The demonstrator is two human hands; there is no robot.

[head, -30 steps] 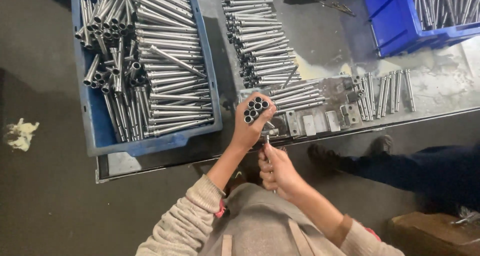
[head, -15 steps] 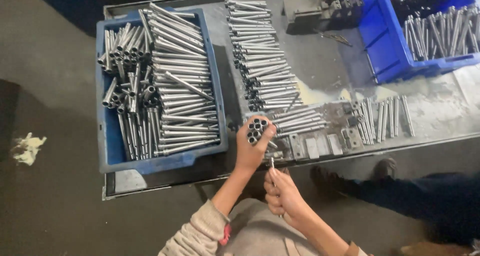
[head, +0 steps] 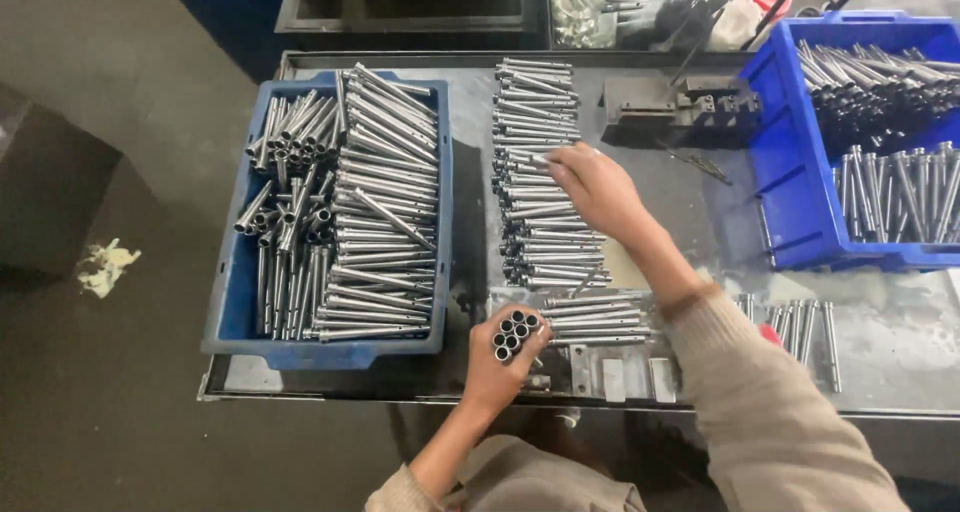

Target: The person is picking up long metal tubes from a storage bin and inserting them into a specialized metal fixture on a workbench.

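A bundle [head: 513,334] of about seven short metal tubes is gripped upright in the closed left hand [head: 500,367] at the near edge of the table [head: 470,132], their open ends facing up. The right hand [head: 597,187] is laid on the long stack [head: 540,172] of tubes in the middle of the table, its fingers curled onto one tube there; whether it is pinched cannot be told. Two blue bins are seen: one [head: 235,312] at the left, heaped with tubes too many to count, another [head: 790,172] at the right. Five tubes [head: 800,327] lie loose near the right sleeve.
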